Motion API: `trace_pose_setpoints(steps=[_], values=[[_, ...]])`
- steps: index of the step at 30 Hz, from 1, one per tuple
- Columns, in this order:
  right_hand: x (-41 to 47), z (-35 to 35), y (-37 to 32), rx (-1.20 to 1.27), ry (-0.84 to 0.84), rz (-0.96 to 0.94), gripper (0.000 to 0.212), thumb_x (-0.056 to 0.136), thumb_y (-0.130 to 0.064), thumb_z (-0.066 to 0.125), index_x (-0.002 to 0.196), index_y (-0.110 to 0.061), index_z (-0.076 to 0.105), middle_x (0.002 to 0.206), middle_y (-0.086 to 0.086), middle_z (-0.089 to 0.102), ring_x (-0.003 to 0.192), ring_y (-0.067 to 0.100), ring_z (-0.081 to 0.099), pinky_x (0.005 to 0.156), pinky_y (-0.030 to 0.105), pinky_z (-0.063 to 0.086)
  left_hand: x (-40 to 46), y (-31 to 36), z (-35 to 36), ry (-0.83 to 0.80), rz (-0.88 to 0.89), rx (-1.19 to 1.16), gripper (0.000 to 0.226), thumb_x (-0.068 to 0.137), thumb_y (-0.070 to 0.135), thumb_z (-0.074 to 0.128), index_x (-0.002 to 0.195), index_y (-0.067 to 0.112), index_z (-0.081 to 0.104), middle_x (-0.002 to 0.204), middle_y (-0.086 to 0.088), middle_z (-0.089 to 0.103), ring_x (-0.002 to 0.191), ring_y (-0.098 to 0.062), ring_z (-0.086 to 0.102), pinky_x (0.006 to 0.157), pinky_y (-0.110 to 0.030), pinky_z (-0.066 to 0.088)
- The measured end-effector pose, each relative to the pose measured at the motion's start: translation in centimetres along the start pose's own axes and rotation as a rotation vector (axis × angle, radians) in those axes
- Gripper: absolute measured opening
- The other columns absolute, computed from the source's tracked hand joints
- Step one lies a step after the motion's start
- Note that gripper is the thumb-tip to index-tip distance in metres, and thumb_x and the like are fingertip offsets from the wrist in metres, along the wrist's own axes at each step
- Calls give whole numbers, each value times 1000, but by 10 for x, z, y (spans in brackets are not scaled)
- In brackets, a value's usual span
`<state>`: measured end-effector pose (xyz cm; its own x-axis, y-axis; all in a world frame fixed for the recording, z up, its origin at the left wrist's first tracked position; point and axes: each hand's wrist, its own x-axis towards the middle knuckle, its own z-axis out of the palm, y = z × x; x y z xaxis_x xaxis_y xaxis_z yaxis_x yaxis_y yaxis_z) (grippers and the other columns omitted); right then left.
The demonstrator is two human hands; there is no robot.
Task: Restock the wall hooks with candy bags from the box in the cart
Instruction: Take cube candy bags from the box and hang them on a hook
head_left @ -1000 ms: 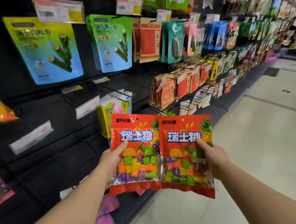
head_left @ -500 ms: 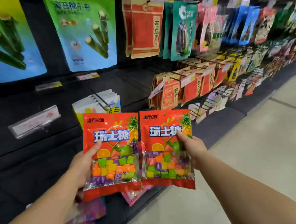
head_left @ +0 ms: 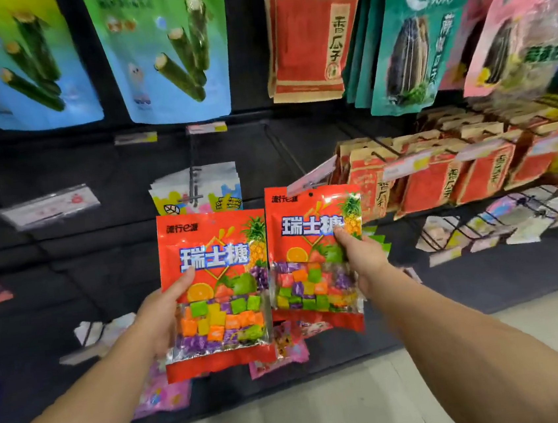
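Two red candy bags with coloured cubes behind a clear window are held up side by side before the black hook wall. My left hand (head_left: 162,313) grips the left candy bag (head_left: 215,287) by its left edge, thumb on the front. My right hand (head_left: 361,257) grips the right candy bag (head_left: 313,256) by its right edge; this bag sits a little higher, its hang hole near a wall hook (head_left: 285,152). Behind the bags, another hook (head_left: 194,185) carries several white and yellow bags. The cart and its box are out of view.
Blue-green seaweed roll bags (head_left: 164,51) hang above; red-brown seed bags (head_left: 307,32) and a teal bag (head_left: 410,35) hang upper right. Rows of red packets (head_left: 473,173) fill hooks on the right. Pink bags (head_left: 159,392) hang low by the floor (head_left: 326,409). A price tag (head_left: 49,204) juts out left.
The view has closed in on the wall and turned left. Both bags have moved nearer the hooks, and the right bag has risen above the left one.
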<state>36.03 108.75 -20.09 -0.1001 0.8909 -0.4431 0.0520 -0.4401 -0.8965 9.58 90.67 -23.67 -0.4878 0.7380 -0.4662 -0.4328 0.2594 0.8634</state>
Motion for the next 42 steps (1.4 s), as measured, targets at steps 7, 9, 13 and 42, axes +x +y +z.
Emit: trace_pose_setpoints(steps=[7,9,13,42], values=[[20,5,-7,-2,-47,12,65,74,-53,77,120,-11,59,108,10,71,91,32,71,82,53,58,2,1,14,36,30,-1,52,74,44,74,116,12,71,102,-14,78,84,-32,76,84,-53,58],[31,7,-1,-7,-51,9,96,58,-63,79,135,-11,51,123,10,67,102,34,68,91,57,54,4,0,15,48,27,18,56,70,46,75,116,13,70,101,-13,78,86,-33,75,87,-55,57],[46,9,4,2,-57,33,117,45,-70,77,142,-14,44,131,8,62,112,33,64,97,60,49,6,-3,15,55,7,30,59,69,48,76,117,13,70,102,-13,78,94,-36,74,94,-61,54],[47,4,-5,-109,-111,-141,91,77,-52,75,147,-9,39,145,7,50,127,31,54,103,52,48,37,-3,162,62,89,204,20,89,32,77,101,17,72,105,-5,76,85,-17,70,71,-27,56]])
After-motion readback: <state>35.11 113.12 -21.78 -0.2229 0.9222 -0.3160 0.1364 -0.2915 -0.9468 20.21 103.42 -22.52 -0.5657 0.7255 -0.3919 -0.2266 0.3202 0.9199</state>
